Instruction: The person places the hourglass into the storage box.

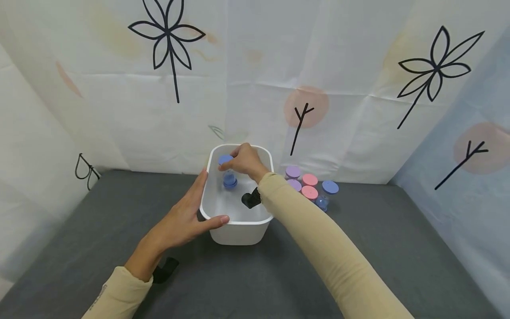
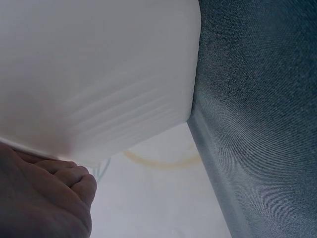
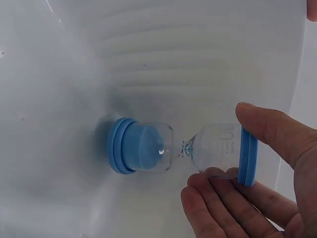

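Observation:
A sand timer [image 3: 148,146] with blue caps and blue sand stands upright inside the white bin [image 1: 239,233], its lower cap at the bin's floor. My right hand [image 1: 248,163] reaches over the bin's right side and pinches the upper cap. In the right wrist view the thumb lies on one side of that cap, with the fingers on the other. At the bin's front left corner is my left hand [image 1: 185,219], its straight fingers along the outer left wall and the thumb across the front rim. The left wrist view shows its fingers by the rim.
Right of the bin stands a group of more sand timers: purple-capped ones [image 1: 292,172], pink-capped ones [image 1: 309,192] and a blue-capped one [image 1: 330,187], partly behind my right sleeve. A patterned white cloth [image 1: 255,88] hangs behind the dark grey table [image 1: 358,248].

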Demonstrator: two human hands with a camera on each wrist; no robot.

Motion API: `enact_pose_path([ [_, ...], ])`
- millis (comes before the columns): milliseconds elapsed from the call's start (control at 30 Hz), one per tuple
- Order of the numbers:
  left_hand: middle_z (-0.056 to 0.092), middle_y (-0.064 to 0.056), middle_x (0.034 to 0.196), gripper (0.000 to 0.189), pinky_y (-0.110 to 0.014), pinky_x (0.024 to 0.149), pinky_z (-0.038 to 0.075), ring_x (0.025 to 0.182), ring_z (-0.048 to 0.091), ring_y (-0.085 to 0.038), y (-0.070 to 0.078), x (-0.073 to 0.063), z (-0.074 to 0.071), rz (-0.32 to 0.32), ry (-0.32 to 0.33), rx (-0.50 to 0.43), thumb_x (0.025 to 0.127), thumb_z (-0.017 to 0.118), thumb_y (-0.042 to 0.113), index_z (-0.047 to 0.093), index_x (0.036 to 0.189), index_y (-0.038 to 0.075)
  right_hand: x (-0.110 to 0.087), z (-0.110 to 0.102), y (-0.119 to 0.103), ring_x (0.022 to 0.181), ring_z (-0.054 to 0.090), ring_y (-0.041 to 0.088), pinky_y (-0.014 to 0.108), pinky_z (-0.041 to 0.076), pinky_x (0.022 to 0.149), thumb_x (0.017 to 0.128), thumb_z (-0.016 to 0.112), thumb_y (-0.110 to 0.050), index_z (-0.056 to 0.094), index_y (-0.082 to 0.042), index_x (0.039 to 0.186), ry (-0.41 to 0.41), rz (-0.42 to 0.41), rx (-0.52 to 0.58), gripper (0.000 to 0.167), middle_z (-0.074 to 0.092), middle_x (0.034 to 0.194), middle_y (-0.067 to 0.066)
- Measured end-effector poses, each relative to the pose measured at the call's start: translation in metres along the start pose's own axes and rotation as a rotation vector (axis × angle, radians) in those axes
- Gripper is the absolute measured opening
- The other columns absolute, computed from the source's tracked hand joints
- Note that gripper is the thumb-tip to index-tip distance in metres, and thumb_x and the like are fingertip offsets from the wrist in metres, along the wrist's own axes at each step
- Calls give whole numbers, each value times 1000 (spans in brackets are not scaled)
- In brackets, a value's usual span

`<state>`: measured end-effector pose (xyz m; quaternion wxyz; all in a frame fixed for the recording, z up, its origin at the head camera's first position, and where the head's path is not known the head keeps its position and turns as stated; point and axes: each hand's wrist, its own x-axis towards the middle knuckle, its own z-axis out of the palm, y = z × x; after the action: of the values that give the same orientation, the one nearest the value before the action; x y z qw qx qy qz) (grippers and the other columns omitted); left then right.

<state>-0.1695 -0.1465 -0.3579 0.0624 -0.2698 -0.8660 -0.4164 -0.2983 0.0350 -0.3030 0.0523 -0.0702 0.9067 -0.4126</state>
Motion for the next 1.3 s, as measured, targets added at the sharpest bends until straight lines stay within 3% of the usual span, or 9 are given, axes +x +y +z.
enact_pose_path([
  [167, 3, -3, 169, 115, -58, 104, 39, 139, 39, -32, 0, 0, -1, 1, -2, -2, 88, 77, 46, -8, 164, 25, -1, 1, -1, 97, 61, 21, 35, 50, 87, 74, 92, -20, 77, 0, 100, -4, 2, -18, 37, 71, 106, 8],
  [400, 5, -5, 169, 115, -58, 103, 40, 136, 41, -32, 1, -1, -1, -8, -2, 8, 88, 77, 46, -7, 164, 23, 1, 3, 1, 106, 61, 26, 38, 50, 93, 75, 92, -20, 72, 3, 111, -40, 32, -37, 47, 68, 117, 13],
  [767, 4, -4, 169, 115, -60, 103, 40, 138, 40, -32, 1, -2, -2, -12, -7, -8, 89, 77, 45, -8, 164, 26, 1, 4, 2, 106, 62, 27, 39, 50, 93, 75, 92, -20, 69, 5, 115, -57, 36, -25, 53, 68, 118, 15],
  [967, 6, -3, 169, 114, -57, 101, 42, 135, 43, -31, 0, -1, -1, 6, -3, -20, 88, 77, 45, -9, 163, 32, 0, 1, 0, 111, 62, 30, 41, 50, 96, 73, 93, -21, 67, 6, 120, -26, 32, -11, 60, 66, 123, 18],
  [1167, 7, 1, 168, 114, -56, 100, 43, 132, 45, -27, 0, 0, 0, 17, 2, -22, 88, 78, 44, -8, 163, 33, -1, -5, -4, 112, 62, 29, 41, 51, 95, 73, 93, -25, 67, 4, 122, 9, 51, 3, 62, 66, 123, 17],
  [1300, 6, -2, 169, 114, -56, 100, 44, 132, 46, -32, 0, -1, 0, 13, 3, -15, 88, 78, 44, -8, 163, 31, -3, -12, -9, 115, 61, 27, 41, 50, 96, 73, 93, -28, 70, -1, 122, 21, 59, 6, 61, 66, 126, 13],
])
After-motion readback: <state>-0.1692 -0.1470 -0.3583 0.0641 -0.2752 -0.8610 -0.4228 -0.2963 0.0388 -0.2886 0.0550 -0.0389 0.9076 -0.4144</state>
